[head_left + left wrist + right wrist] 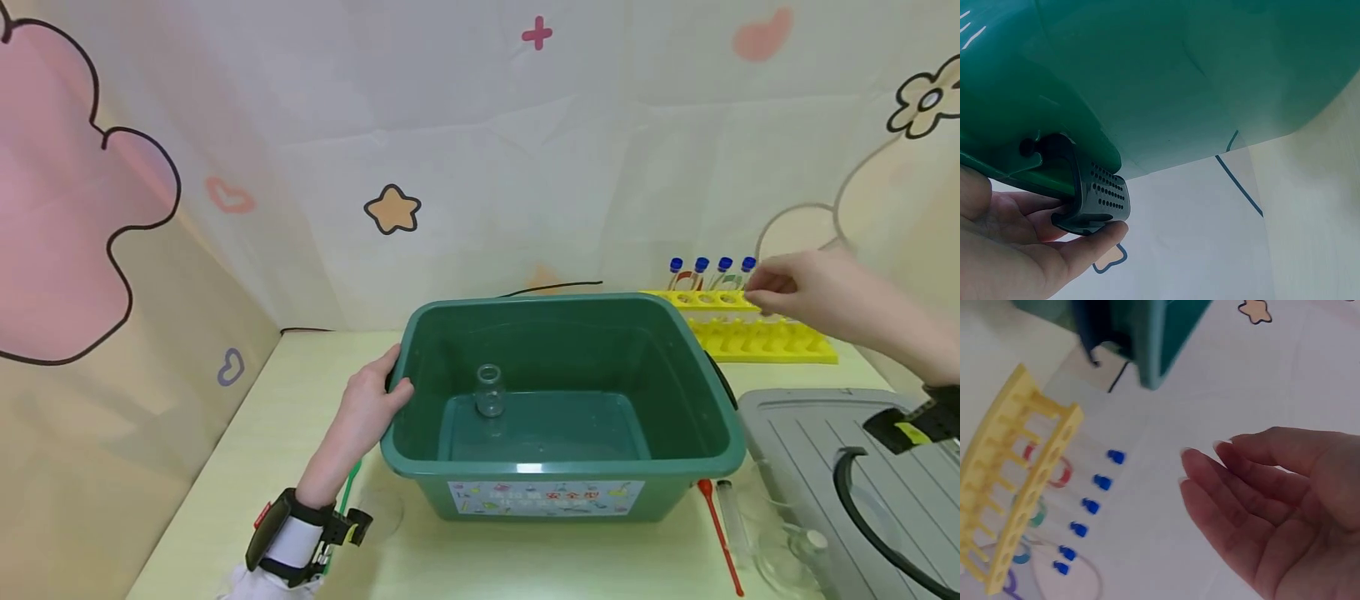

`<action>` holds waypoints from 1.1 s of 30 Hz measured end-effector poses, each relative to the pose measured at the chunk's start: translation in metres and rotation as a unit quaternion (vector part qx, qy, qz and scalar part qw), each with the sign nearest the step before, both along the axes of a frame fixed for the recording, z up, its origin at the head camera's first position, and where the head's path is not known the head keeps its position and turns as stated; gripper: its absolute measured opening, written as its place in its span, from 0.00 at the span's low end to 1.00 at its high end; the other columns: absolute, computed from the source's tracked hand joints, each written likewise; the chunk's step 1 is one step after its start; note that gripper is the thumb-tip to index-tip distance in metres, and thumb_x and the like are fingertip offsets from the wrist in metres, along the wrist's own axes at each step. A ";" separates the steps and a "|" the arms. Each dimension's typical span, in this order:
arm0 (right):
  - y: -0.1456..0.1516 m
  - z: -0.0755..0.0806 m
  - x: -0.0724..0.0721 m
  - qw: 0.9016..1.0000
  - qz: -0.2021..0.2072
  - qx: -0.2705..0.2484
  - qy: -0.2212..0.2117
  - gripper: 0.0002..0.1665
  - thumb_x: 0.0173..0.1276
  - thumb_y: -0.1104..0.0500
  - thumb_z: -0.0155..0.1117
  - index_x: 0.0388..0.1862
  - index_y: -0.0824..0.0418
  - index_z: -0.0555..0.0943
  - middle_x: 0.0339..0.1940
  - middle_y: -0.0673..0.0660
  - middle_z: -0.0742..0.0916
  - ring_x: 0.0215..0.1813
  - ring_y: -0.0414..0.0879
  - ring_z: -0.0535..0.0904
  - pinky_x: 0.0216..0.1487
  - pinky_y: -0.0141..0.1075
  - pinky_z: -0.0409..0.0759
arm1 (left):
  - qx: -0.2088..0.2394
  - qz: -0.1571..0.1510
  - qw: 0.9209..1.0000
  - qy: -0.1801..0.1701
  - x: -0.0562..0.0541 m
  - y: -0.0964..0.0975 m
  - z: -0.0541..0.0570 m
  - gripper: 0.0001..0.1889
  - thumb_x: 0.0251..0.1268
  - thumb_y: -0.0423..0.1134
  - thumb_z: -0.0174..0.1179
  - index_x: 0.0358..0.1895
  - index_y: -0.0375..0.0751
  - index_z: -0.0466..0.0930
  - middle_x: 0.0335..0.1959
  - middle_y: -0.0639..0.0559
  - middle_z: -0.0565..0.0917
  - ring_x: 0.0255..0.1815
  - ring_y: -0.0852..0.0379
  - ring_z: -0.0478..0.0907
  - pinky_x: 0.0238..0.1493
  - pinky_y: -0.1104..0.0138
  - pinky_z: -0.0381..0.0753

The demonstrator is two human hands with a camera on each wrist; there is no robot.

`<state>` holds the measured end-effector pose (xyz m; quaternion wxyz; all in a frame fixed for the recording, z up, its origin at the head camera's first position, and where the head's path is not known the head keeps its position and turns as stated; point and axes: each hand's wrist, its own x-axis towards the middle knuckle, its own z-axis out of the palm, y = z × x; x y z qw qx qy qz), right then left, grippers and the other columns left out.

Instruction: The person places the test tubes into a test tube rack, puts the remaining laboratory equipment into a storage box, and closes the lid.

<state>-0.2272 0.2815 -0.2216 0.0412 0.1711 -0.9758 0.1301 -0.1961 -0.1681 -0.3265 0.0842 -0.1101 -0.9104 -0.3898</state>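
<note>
A green plastic storage bin [555,487] stands on the table, with a small clear glass bottle [490,392] inside it. At its left side my left hand [367,400] grips the rim, the thumb over the edge. Seen from the left wrist, fingers of that hand reach around the black handle [1107,197] beneath the rim. My right hand [813,292] hovers in the air near the yellow test tube rack [765,342], fingers loosely bent and holding nothing. Blue-capped test tubes [1102,482] stand in the rack.
A grey ribbed lid [817,425] with a black handle [877,533] lies at the right. Before it are a red stick [722,537], a clear tube [731,512] and clear glassware [780,550]. A green stick [349,483] lies beside the left forearm. Behind hangs a patterned cloth [480,167].
</note>
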 end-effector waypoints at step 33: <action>0.032 -0.121 0.041 0.933 0.010 0.024 -0.360 0.24 0.46 0.56 0.74 0.39 0.61 0.74 0.19 0.53 0.76 0.19 0.44 0.70 0.20 0.34 0.73 | 0.009 0.005 1.000 0.000 0.001 -0.002 -0.001 0.28 0.58 0.32 0.49 0.63 0.26 0.60 0.51 0.33 0.73 0.43 0.44 0.72 0.40 0.55 0.72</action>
